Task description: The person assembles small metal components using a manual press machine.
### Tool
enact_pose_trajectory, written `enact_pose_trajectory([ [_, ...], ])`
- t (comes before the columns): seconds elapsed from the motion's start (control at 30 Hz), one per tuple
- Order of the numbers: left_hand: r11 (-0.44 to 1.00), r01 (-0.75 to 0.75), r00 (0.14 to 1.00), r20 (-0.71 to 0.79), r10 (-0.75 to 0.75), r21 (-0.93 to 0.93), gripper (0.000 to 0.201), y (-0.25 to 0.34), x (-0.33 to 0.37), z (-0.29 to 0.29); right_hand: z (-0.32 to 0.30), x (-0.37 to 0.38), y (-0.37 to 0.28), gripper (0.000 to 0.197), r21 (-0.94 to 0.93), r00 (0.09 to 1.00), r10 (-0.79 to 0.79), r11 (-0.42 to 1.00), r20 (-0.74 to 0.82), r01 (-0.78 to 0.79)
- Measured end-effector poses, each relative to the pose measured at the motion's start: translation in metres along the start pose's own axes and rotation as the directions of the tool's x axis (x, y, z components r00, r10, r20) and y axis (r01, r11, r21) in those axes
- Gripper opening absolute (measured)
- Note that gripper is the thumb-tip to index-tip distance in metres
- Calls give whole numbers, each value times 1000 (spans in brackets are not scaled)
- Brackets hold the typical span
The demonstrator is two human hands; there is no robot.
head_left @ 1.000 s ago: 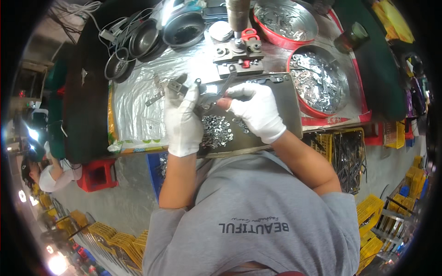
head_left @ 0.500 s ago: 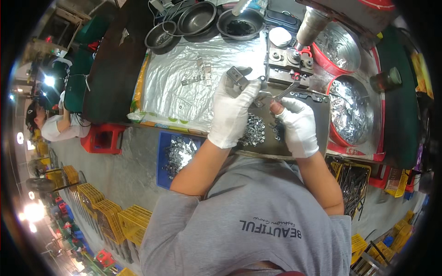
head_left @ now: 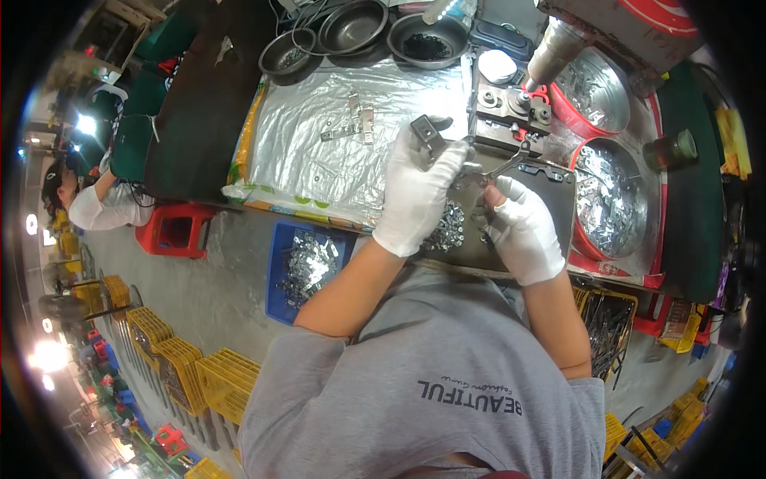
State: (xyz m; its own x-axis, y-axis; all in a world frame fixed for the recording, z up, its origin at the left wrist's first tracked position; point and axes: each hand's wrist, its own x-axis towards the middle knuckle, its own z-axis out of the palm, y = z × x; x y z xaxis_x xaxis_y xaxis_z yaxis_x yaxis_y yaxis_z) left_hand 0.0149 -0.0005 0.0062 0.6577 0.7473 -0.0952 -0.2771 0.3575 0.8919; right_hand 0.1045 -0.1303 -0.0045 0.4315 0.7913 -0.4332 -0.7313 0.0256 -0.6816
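Note:
My left hand (head_left: pixel 416 195), in a white glove, is closed on a dark metal block (head_left: pixel 428 134) with a hole in its end. Its thumb and forefinger reach to thin metal parts between my hands; their exact shape is unclear. My right hand (head_left: pixel 527 231), gloved with the thumb tip bare, pinches a slim grey metal bracket (head_left: pixel 506 165) that slants up toward the press die. Below my hands, a heap of small metal fittings (head_left: pixel 448 227) lies on the dark worktop. Just beyond them stands the steel die (head_left: pixel 511 112) under the press ram (head_left: pixel 556 54).
Two red-rimmed bowls (head_left: pixel 576 203) of metal parts stand at the right. Dark bowls (head_left: pixel 353 28) sit at the back left, beyond a silvery sheet (head_left: pixel 299 156) with a few metal strips. A blue bin (head_left: pixel 275 295) of parts is left of me. Another person (head_left: pixel 104 203) sits far left.
The view has shifted slightly, so the bench appears further right. Both hands have come a little nearer to me, still holding the same metal parts.

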Motion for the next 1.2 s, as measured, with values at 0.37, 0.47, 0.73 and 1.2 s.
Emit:
enact_pose_trajectory([
  [0.37, 997, 29, 999, -45, -25, 78, 41, 7, 4, -21, -16, 11, 6, 11, -910, 704, -603, -96, 377, 404],
  [0.47, 993, 39, 997, -76, -31, 111, 43, 16, 0, -24, -13, 19, 13, 12, -865, 709, -498, -331, 500, 377],
  [0.73, 990, -26, 1000, 3, 26, 136, 46, 11, 3, -41, -11, 33, 15, 12, -803, 789, -289, -455, 542, 385],
  [1.2, 953, -46, 924, 374, -73, 299, 55, 4, -4, -35, -2, 25, -32, 29, -871, 932, -252, 355, 260, 339],
])
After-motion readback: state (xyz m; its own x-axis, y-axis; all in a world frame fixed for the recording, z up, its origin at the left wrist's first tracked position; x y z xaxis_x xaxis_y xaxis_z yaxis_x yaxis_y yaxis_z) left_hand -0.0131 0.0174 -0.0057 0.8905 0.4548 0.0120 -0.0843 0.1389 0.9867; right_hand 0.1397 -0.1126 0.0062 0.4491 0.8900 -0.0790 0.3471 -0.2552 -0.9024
